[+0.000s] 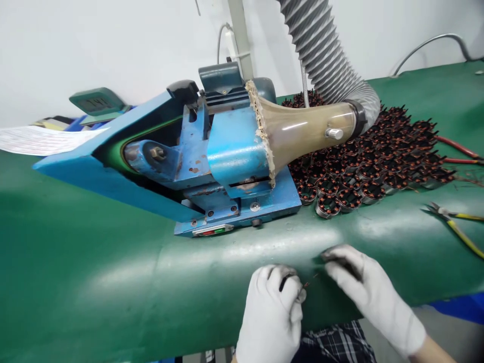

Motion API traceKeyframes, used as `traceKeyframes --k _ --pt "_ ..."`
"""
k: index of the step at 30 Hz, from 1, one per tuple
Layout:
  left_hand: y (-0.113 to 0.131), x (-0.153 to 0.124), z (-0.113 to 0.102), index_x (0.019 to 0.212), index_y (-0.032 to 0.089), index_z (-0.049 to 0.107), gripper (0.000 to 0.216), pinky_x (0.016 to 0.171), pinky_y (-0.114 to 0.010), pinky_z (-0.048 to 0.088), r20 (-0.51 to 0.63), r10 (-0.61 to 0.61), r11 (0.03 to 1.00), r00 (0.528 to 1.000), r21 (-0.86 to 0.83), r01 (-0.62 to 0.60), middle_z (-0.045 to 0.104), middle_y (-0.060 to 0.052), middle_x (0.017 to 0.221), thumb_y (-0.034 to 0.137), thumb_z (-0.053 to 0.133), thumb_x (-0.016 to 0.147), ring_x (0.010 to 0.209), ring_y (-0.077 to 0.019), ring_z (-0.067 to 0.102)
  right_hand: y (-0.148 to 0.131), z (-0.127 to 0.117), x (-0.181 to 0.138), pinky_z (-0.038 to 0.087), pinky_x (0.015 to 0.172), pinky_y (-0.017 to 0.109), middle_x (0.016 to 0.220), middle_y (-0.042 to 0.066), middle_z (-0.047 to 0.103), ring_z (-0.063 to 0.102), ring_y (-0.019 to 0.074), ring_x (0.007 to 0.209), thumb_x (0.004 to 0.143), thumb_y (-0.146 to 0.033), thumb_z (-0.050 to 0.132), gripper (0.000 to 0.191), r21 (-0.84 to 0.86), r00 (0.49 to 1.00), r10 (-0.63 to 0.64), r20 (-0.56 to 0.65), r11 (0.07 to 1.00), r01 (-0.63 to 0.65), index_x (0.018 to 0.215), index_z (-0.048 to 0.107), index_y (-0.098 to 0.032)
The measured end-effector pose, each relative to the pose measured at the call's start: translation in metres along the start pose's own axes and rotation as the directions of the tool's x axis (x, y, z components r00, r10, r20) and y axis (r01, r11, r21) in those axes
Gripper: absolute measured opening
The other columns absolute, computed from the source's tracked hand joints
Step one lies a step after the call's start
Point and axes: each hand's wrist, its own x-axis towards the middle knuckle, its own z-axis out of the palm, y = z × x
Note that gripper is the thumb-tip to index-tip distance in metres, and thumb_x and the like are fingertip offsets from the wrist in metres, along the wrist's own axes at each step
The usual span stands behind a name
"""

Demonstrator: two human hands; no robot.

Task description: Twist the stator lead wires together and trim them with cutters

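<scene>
No legible writing; gauge digits upper left too blurred to read. Two gloved hands, lower centre, at the bench edge: left hand pinches one thin copper wire; right hand grips a dark part, identity unclear. One blue machine; one pair of yellow-handled pliers, right; wound stators heaped, too many to count.

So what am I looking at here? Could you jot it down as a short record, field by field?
surface: green mat over the bench
machine: blue machine with a funnel joined to a ribbed hose
parts: pile of dark wound parts with copper wire, right of the machine
tool: yellow-handled pliers on the mat, far right
left hand: white glove, fingers curled on a small dark piece, thin wire at the fingertips
right hand: white glove, fingertips pinching something dark; too blurred to tell
</scene>
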Motion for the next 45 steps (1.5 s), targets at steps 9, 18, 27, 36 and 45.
traceKeyframes --k 9,18,27,36,45 --pt "0.004 0.001 -0.001 0.08 0.021 0.052 0.024 0.079 -0.039 0.041 -0.046 0.0 1.0 0.999 -0.013 -0.001 0.059 -0.003 0.093 0.003 0.042 0.068 0.086 -0.0205 0.05 0.012 0.017 -0.008 0.048 0.059 0.033 0.069 0.004 0.062 0.056 0.0186 0.062 0.088 -0.017 0.047 0.016 -0.414 0.895 -0.425 -0.136 0.845 0.339 0.077 0.059 -0.018" --pt "0.003 0.002 0.0 0.083 0.02 0.052 0.023 0.077 -0.038 0.041 -0.054 0.021 0.999 0.998 -0.03 -0.022 0.059 -0.003 0.091 0.004 0.042 0.071 0.084 -0.0201 0.049 0.012 0.0 -0.016 0.051 0.077 0.034 0.09 0.006 0.063 0.059 0.0191 0.087 0.087 -0.016 0.052 0.012 -0.365 0.858 -0.508 -0.08 0.816 0.448 0.096 0.057 -0.021" --pt "0.002 0.001 0.002 0.094 0.018 0.053 0.033 0.076 -0.044 0.047 -0.058 0.044 0.999 0.997 0.036 -0.042 0.059 -0.006 0.09 0.004 0.04 0.067 0.085 -0.0229 0.052 -0.01 0.019 -0.001 0.047 0.05 0.029 0.068 0.003 0.06 0.056 0.0176 0.055 0.089 -0.006 0.03 0.03 -0.477 0.692 -0.621 0.367 0.513 0.713 0.082 0.056 -0.018" --pt "-0.029 -0.008 -0.001 0.12 0.017 0.04 0.076 0.096 -0.049 0.045 -0.14 0.007 1.0 0.99 -0.009 -0.008 0.048 -0.016 0.126 0.019 0.07 0.05 0.12 -0.0326 0.045 0.008 0.027 -0.001 0.047 0.049 0.026 0.066 0.004 0.059 0.058 0.0167 0.052 0.091 -0.01 0.029 0.028 -0.401 0.776 -0.581 0.245 0.668 0.627 0.093 0.056 -0.016" --pt "-0.02 -0.013 0.005 0.111 0.023 0.053 0.051 0.067 -0.03 0.058 -0.065 -0.205 0.883 0.977 -0.443 0.156 0.067 -0.005 0.098 0.017 0.071 0.063 0.081 -0.02 0.067 -0.023 0.018 -0.01 0.043 0.041 0.023 0.057 0.004 0.055 0.052 0.0157 0.044 0.075 0.0 0.031 0.035 -0.5 0.704 -0.708 0.05 0.593 0.632 0.075 0.061 -0.019"
